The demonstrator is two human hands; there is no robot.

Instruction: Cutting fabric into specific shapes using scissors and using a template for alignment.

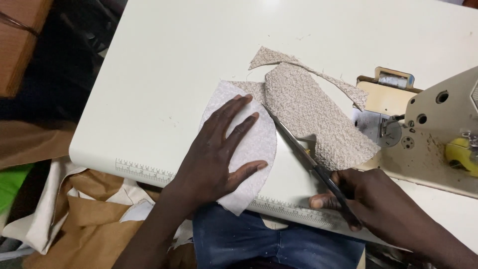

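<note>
A pale, curved piece of textured fabric (249, 149) is pressed flat on the cream sewing table (164, 74) under the spread left hand (219, 154). Dark-handled scissors (308, 164), gripped in the closed right hand (368, 199), are angled along its right edge.

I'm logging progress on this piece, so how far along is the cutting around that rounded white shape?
Partly done. Done: a long curved offcut already lies apart on the table. In hand: the left hand presses the rounded white piece flat while the right hand works the scissors along its right edge. Left: the textured beige fabric seems uncut past the blade tips, near the top of the curve.
</note>
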